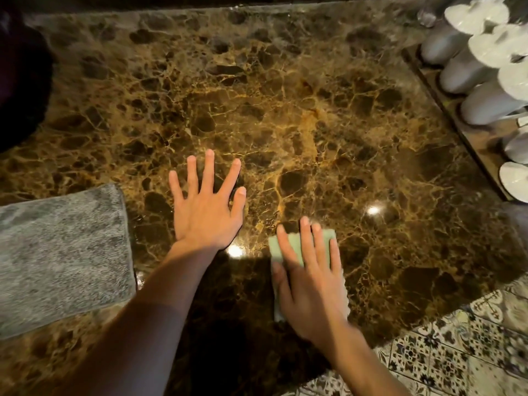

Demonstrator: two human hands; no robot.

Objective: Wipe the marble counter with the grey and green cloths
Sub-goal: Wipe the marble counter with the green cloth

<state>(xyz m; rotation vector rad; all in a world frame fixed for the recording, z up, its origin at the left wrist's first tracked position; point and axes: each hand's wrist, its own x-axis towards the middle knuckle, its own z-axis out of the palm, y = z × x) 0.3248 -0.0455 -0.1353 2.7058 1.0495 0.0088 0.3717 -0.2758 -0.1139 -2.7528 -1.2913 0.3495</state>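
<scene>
right hand [310, 284] flat, fingers extended, pressing green cloth [297, 247] on marble counter [285, 110] near front edge. left hand [207, 207] splayed, empty, on counter. grey cloth [63, 258] far left, untouched.

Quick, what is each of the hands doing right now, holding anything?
Left hand: open, fingers spread flat on the marble counter, holding nothing.
Right hand: open and flat, pressing down on the green cloth, not gripping it.
</scene>
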